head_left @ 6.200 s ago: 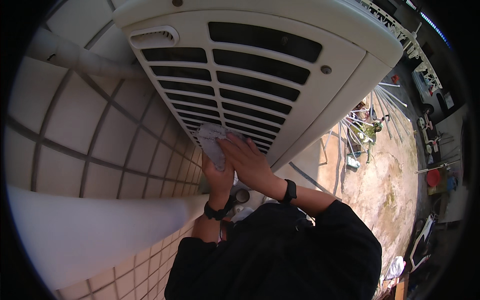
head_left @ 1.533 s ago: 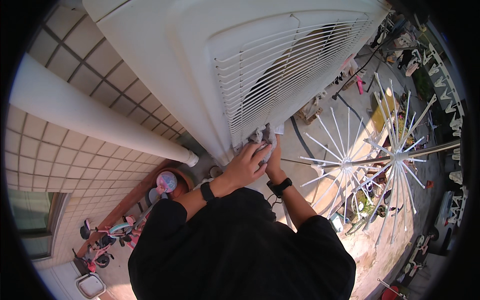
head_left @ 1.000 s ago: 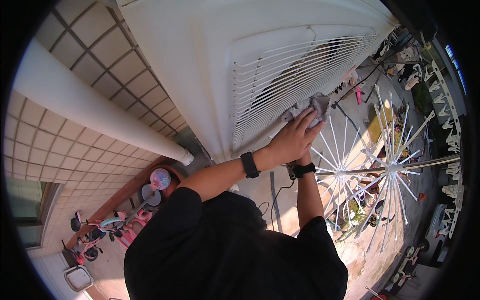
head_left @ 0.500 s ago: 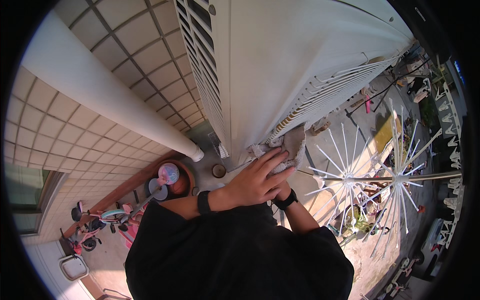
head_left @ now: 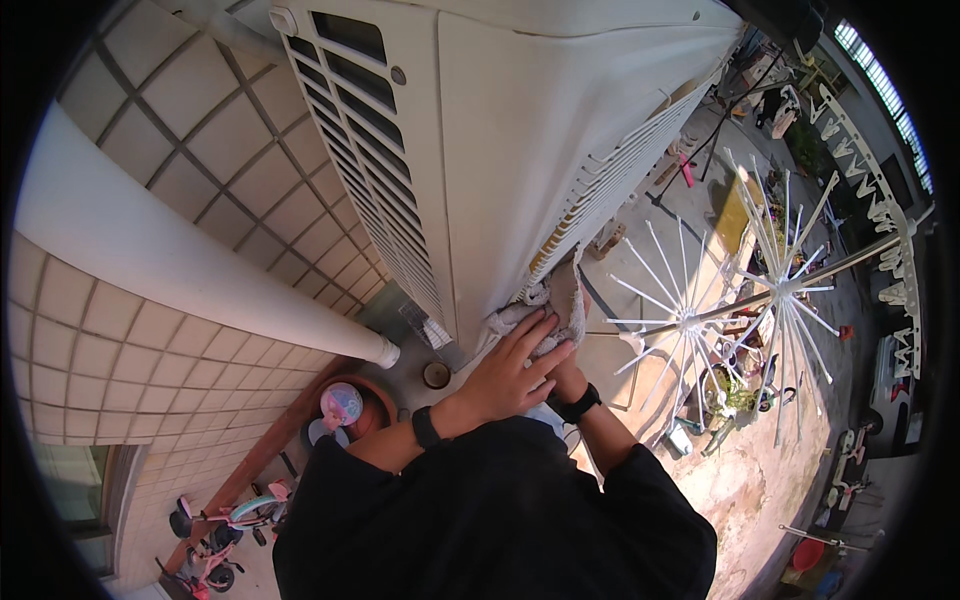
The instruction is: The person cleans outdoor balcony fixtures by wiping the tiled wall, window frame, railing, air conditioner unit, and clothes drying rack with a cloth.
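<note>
A grey cloth [head_left: 568, 305] is bunched against the lower end of a white outdoor air-conditioner unit [head_left: 505, 150], beside its wire grille [head_left: 610, 165]. My left hand [head_left: 505, 372] lies over the cloth with its fingers stretched out and slightly apart. Tucked partly beneath it, my right hand [head_left: 568, 378] grips the cloth from the right; the left hand's fingers cover most of its own. Both wrists wear black bands.
A white pipe [head_left: 200, 250] slants along the tiled wall [head_left: 110, 345] at left. Below it are a small round pot [head_left: 436, 375], a reddish-brown tub [head_left: 372, 412] and a pink child's bike [head_left: 225, 540]. Two white spoked racks [head_left: 690, 322] on a pole stand at right.
My view has shifted, so the unit appears farther left and larger. Both hands stay together on the cloth at the unit's lower end, with their pose nearly the same.
</note>
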`<state>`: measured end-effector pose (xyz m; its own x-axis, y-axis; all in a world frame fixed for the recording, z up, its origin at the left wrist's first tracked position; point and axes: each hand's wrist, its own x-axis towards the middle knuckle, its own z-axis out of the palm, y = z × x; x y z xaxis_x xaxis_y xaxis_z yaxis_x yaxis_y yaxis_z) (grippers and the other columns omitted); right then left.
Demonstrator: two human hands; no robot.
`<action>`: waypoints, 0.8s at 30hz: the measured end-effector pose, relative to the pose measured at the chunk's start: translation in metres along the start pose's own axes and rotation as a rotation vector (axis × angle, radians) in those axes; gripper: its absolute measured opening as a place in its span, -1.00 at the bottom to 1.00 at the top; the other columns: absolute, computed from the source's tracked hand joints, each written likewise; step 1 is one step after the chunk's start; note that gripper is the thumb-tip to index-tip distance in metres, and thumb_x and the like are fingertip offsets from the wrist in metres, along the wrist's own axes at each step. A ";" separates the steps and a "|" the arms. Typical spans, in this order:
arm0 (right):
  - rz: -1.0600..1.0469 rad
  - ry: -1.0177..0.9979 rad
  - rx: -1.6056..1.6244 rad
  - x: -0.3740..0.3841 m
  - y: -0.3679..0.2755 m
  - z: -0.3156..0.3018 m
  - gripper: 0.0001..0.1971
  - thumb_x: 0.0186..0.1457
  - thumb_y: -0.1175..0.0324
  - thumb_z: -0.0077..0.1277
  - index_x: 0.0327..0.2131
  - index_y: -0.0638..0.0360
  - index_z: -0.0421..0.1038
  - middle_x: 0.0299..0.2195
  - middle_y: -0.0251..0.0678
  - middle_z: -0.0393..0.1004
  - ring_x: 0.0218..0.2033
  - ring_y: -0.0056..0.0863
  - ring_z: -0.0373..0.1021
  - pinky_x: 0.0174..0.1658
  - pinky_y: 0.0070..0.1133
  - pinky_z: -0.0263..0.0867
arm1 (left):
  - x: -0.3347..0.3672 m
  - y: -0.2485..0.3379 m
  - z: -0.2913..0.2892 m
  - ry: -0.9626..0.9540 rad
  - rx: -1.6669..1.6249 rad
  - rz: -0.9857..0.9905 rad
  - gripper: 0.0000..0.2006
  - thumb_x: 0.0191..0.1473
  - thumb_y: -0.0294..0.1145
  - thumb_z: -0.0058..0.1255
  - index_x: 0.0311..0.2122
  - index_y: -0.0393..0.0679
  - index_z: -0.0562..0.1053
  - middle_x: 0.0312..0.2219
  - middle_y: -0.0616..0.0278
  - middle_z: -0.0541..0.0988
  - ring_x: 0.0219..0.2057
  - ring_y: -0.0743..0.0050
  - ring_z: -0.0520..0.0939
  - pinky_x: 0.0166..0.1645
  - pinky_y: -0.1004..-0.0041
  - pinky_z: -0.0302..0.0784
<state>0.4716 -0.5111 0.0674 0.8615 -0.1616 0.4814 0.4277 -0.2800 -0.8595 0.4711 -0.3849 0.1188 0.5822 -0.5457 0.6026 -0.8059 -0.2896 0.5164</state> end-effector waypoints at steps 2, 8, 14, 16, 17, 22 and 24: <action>-0.029 0.019 0.014 0.009 -0.005 -0.004 -0.48 -0.05 0.35 0.03 0.01 0.20 0.14 0.00 -0.08 0.16 0.02 -0.24 0.16 0.04 -0.47 0.10 | 0.010 0.011 -0.005 0.026 -0.032 0.015 -0.44 -0.22 -0.40 0.14 -0.01 -0.08 0.30 0.04 -0.13 0.17 0.08 -0.20 0.20 0.10 0.08 0.20; -0.422 0.027 0.018 0.086 -0.007 -0.019 -0.47 -0.03 0.36 0.02 0.03 0.16 0.11 0.07 -0.07 0.09 0.07 -0.24 0.12 0.08 -0.45 0.06 | 0.042 0.019 -0.001 0.219 0.047 0.087 -0.44 -0.28 -0.37 0.18 -0.06 -0.12 0.31 -0.01 -0.08 0.21 0.04 -0.30 0.20 0.05 -0.05 0.22; -0.301 -0.047 0.146 0.132 -0.006 -0.049 -0.45 -0.04 0.40 0.03 0.05 0.15 0.08 0.09 -0.06 0.06 0.11 -0.22 0.07 0.11 -0.43 0.02 | 0.112 0.003 0.031 0.283 0.162 0.055 -0.45 -0.27 -0.37 0.16 -0.05 -0.05 0.32 0.00 -0.03 0.21 0.04 -0.22 0.23 0.04 0.01 0.27; -0.300 -0.052 0.175 0.141 0.004 -0.057 -0.45 -0.04 0.40 0.03 0.05 0.16 0.08 0.08 -0.07 0.07 0.11 -0.21 0.07 0.11 -0.42 0.02 | 0.129 -0.008 0.045 0.295 0.198 0.066 -0.46 -0.25 -0.38 0.14 -0.04 -0.04 0.32 0.01 -0.01 0.21 0.04 -0.17 0.24 0.04 0.07 0.29; -0.301 -0.041 0.169 0.144 0.011 -0.061 -0.45 -0.04 0.40 0.03 0.05 0.16 0.08 0.08 -0.07 0.07 0.11 -0.21 0.06 0.11 -0.42 0.02 | 0.136 -0.011 0.052 0.245 0.223 0.057 -0.47 -0.22 -0.38 0.12 -0.03 -0.03 0.31 0.02 0.02 0.21 0.04 -0.11 0.25 0.03 0.14 0.32; -0.207 -0.002 0.177 0.137 0.054 -0.063 -0.45 -0.04 0.40 0.03 0.05 0.16 0.08 0.07 -0.07 0.08 0.12 -0.19 0.06 0.12 -0.40 0.01 | 0.135 -0.019 0.081 0.131 0.299 0.001 -0.48 -0.17 -0.34 0.07 0.00 0.03 0.31 0.00 0.08 0.25 0.02 0.01 0.30 0.00 0.27 0.37; -0.148 -0.014 0.211 0.123 0.069 -0.053 -0.45 -0.04 0.40 0.03 0.05 0.16 0.08 0.06 -0.07 0.08 0.12 -0.18 0.05 0.12 -0.40 0.01 | 0.121 -0.020 0.077 0.112 0.343 -0.018 -0.48 -0.18 -0.34 0.08 0.00 0.03 0.31 0.00 0.09 0.25 0.02 0.02 0.31 0.00 0.27 0.37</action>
<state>0.5923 -0.6001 0.0767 0.7882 -0.1203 0.6035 0.5958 -0.0962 -0.7973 0.5493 -0.5057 0.1344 0.5896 -0.4541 0.6679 -0.7734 -0.5557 0.3050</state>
